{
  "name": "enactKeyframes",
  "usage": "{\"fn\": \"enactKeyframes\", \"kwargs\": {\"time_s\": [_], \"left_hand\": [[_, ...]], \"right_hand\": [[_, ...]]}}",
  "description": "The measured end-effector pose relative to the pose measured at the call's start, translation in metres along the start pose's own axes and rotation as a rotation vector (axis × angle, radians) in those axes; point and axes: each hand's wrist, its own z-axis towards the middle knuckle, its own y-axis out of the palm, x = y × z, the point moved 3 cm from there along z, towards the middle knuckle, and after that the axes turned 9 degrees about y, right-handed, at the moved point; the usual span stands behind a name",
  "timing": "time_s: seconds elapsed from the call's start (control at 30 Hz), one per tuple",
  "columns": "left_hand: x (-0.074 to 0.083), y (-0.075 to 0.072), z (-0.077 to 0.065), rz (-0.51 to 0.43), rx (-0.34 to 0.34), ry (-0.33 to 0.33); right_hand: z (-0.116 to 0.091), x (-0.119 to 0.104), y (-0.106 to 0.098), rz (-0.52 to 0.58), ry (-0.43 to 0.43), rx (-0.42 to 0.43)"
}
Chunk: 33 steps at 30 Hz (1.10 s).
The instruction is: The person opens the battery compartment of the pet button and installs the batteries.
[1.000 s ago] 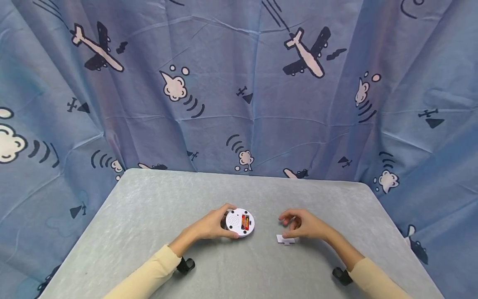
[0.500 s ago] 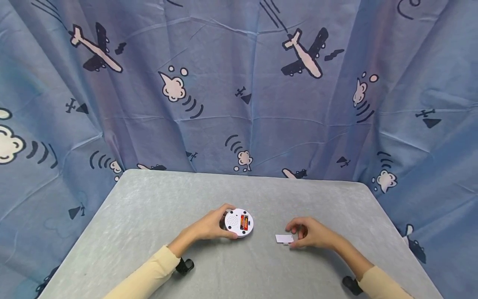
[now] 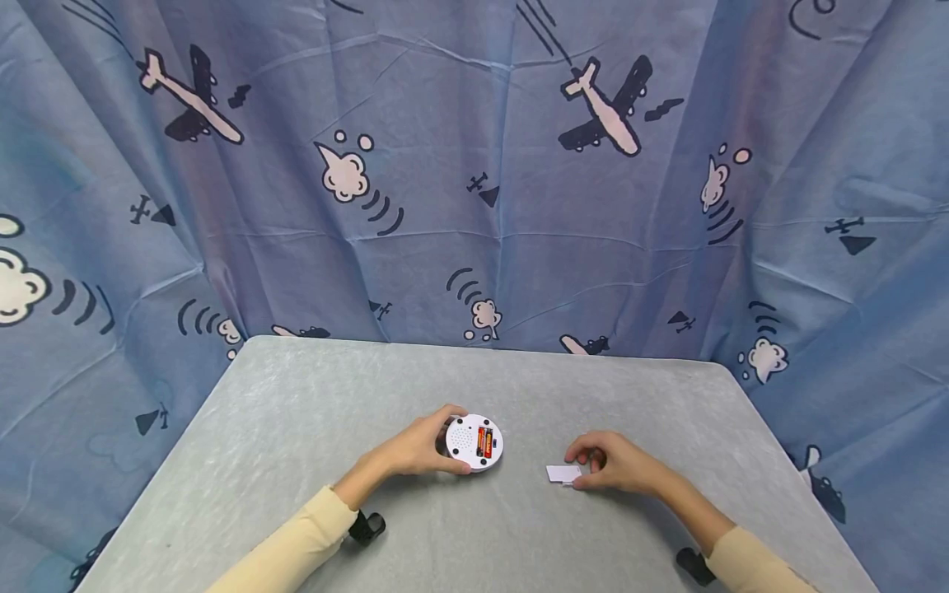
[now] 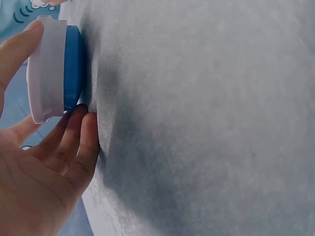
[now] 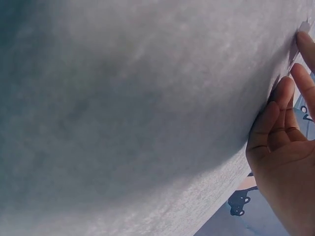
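In the head view my left hand [image 3: 417, 445] grips a round white battery-powered device [image 3: 463, 436] by its rim, thumb on the near side, a finger on the far side. Its underside faces up, showing speaker holes, dark feet and red-and-black batteries [image 3: 485, 442] in an uncovered compartment. The left wrist view shows a blue lower part [image 4: 73, 69] below the white body. To the right, a small white battery cover [image 3: 562, 473] with a tab lies at the table surface. My right hand [image 3: 619, 465] pinches its right end between thumb and finger; the right wrist view shows it edge-on, partly hidden.
A light grey cloth-covered table [image 3: 356, 379] lies under both hands. Behind and around it hangs a blue curtain [image 3: 430, 165] printed with airplanes. Black straps with camera mounts [image 3: 366, 527] sit at both wrists.
My right hand has shifted right and toward me, its thumb moving from on top of the battery cover to its right end. The left hand keeps its hold on the device.
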Motion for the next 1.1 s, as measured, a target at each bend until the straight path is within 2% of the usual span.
{"fn": "enactKeyframes", "kwargs": {"time_s": [0.23, 0.7, 0.93, 1.1], "left_hand": [[0.000, -0.003, 0.001, -0.049, 0.010, 0.033], [0.001, -0.001, 0.000, 0.006, 0.028, 0.054], [-0.003, -0.006, 0.000, -0.095, -0.016, 0.050], [-0.005, -0.009, -0.001, -0.192, -0.021, 0.052]], "right_hand": [[0.001, -0.002, -0.001, 0.015, 0.044, -0.017], [0.002, -0.001, 0.000, 0.000, 0.037, -0.013], [0.004, -0.003, 0.000, 0.011, 0.024, -0.013], [0.011, -0.011, 0.002, 0.021, -0.017, 0.007]]}}
